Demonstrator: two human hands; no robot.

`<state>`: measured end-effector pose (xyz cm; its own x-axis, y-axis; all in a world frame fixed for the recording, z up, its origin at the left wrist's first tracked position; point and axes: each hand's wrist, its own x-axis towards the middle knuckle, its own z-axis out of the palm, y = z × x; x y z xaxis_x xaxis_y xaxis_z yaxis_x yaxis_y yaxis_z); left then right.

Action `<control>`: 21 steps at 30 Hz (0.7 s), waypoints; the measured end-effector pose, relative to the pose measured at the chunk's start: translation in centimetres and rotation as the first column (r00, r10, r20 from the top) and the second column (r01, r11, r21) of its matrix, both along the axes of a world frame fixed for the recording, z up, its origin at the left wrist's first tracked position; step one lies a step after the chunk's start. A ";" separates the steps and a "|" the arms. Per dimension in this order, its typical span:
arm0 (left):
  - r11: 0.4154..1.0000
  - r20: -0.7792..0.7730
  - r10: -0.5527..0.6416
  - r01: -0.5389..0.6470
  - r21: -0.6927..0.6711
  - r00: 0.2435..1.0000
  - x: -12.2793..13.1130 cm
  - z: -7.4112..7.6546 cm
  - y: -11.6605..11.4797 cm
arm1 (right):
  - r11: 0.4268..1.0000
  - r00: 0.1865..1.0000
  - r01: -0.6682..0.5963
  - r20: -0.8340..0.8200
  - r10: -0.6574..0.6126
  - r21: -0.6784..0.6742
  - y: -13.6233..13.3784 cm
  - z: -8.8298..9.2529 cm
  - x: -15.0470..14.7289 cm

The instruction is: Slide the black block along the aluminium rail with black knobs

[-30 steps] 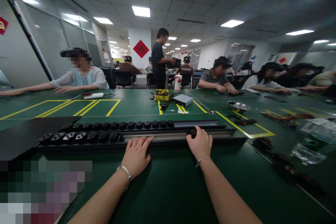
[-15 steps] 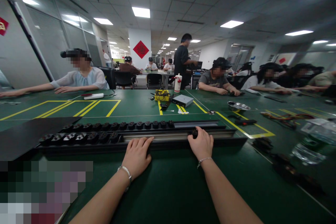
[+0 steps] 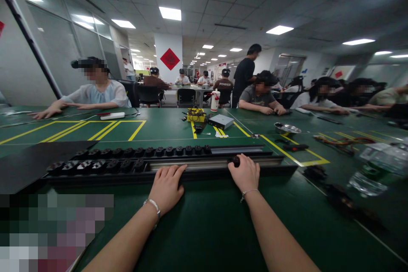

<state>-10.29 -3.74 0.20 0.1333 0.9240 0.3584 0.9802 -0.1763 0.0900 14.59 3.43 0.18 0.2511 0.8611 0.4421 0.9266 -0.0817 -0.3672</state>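
A long black power track (image 3: pixel 191 173) lies across the green table in front of me, its near channel showing a bare metallic strip. Several round black socket modules (image 3: pixel 113 165) sit in a row at the left of that channel. My left hand (image 3: pixel 168 187) rests on the track's near edge, fingers stretched out and holding nothing. Toward the right end, my right hand (image 3: pixel 245 173) grips a small round black socket module (image 3: pixel 235 161) between thumb and fingers, at the near channel. Its lower part is hidden by the hand.
Behind the near row runs a second row of modules (image 3: pixel 168 151). A dark mat (image 3: pixel 25 165) lies left. Farther back are a yellow box with cables (image 3: pixel 196 114), a grey box (image 3: pixel 221 121) and a metal bowl (image 3: pixel 287 128). A water bottle (image 3: pixel 376 170) lies right; co-workers sit around.
My hands and the held module stay nearly in place on the track. The standing person has moved right, and the co-worker at left has drawn an outstretched hand in.
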 end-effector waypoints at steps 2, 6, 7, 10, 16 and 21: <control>1.000 0.000 -0.001 0.001 -0.006 1.000 0.0 0.1 0.0 | 1.000 1.000 -0.001 0.010 0.001 -0.013 -0.1 0.2 0.0; 1.000 -0.001 0.003 -0.003 -0.012 1.000 0.0 0.1 0.0 | 0.997 0.998 -0.023 0.052 0.027 -0.067 -0.1 0.6 0.6; 1.000 0.000 0.002 -0.002 -0.011 1.000 0.0 0.1 0.0 | 0.996 0.997 -0.047 0.065 0.053 -0.081 -0.1 0.7 0.8; 1.000 0.006 -0.002 0.002 -0.005 1.000 0.0 0.1 0.0 | 0.992 0.991 -0.096 0.082 0.102 -0.078 0.0 0.6 1.4; 1.000 0.009 -0.008 0.008 0.006 1.000 0.0 0.0 0.0 | 0.996 0.993 -0.089 0.076 0.089 -0.009 0.3 0.0 1.7; 1.000 0.011 -0.009 0.009 0.009 1.000 -0.1 -0.2 0.0 | 0.996 0.995 -0.087 0.049 0.088 -0.027 0.4 0.3 1.6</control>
